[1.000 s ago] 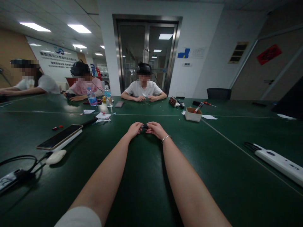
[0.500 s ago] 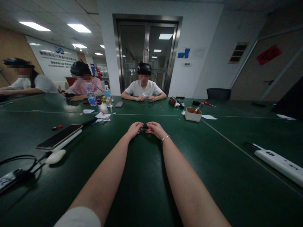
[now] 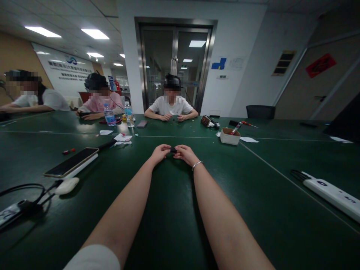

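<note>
Over the green table [image 3: 168, 210], held a small black piece [image 3: 173, 150] between right hand [image 3: 184, 153] and left hand [image 3: 161, 153], with fingers nearly closed on its opposite ends, presumably to steady it from both sides.

In the head view I see the left hand [image 3: 160, 153] and right hand [image 3: 185, 153] pinching a small black object [image 3: 173, 150] over the green tabletop [image 3: 173, 210], a phone [image 3: 71, 162] to the left, a person [image 3: 170, 106] opposite.
</note>
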A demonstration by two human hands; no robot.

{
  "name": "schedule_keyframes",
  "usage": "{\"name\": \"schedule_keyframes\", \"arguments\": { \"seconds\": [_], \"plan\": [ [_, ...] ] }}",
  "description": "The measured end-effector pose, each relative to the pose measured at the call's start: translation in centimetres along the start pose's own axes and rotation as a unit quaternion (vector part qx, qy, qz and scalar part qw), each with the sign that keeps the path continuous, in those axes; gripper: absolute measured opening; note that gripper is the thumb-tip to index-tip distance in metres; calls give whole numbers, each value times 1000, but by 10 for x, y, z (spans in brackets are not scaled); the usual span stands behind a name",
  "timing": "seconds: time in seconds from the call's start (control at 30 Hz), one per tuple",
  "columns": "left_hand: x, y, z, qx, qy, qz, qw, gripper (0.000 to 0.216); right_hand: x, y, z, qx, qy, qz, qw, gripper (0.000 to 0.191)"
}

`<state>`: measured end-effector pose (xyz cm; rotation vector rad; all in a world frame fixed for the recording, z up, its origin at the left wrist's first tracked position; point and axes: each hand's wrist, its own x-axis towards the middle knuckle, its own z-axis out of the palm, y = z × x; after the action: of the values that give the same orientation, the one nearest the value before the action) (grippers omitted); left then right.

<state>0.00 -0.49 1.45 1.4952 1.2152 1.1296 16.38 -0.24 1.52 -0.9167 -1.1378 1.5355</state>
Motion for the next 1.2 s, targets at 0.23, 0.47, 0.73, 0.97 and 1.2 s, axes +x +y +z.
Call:
{"name": "schedule_keyframes", "arguments": {
  "seconds": [0.23, 0.47, 0.73, 0.97, 1.2],
  "plan": [
    [-1, -1, -4, -27, -9, 18, 999, 35, -1, -1, 1, 2, 2, -10, 1000, 4],
    [2, -4, -4, -38, 7, 12, 999, 36, -2, -4, 1, -18, 6, -9, 1000, 24],
    [2, -4, -3, -34, 18, 6, 999, 35, -3, -4, 2, -62, -36, -23, 997, 36],
    [2, -2, -1, -25, 27, -13, 999, 28, 1, -1, 0, -63, -33, -38, 997, 27],
    [1, -1, -1, -25, 19, -15, 999, 21, 0, -2, 1, -71, -16, -24, 997, 19]
  ]
}}
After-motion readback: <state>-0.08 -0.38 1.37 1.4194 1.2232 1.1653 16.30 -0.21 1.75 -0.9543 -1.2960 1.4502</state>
